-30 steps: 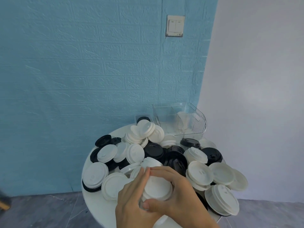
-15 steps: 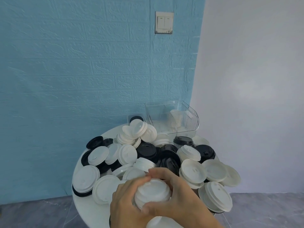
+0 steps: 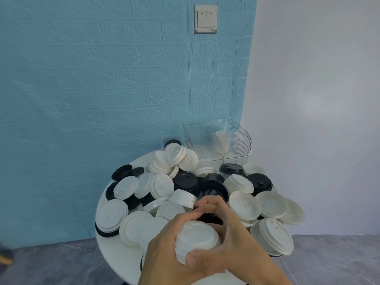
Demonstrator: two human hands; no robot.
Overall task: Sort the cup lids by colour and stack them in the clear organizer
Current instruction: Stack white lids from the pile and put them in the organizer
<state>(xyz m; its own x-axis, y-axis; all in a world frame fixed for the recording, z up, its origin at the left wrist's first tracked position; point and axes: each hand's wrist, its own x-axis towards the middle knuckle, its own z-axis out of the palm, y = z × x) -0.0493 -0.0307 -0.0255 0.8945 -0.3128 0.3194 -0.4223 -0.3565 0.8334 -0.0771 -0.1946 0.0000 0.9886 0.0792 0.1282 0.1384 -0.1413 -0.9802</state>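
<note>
**Both hands around a stack of white lids**

On the left of the round white table (image 3: 109, 249) lie white lids on top of black ones — a flat white lid (image 3: 112, 215) sits at the table's left edge, with a black lid (image 3: 121, 172) farther back. Near the front edge, the left hand (image 3: 162, 254) curls its fingers around a stack of white lids (image 3: 195, 239), and the right hand (image 3: 230, 243) wraps the same stack from the other side, its thumb pressed against the stack's near side. Behind the hands the pile of mixed black and white lids covers most of the table. At the far right of the table stands the clear organizer (image 3: 218, 140) against the blue wall (image 3: 92, 89); some white lids stand inside it, in its right part — blurred through the plastic. Above it a light switch (image 3: 205, 19) is fixed to the wall.
</note>
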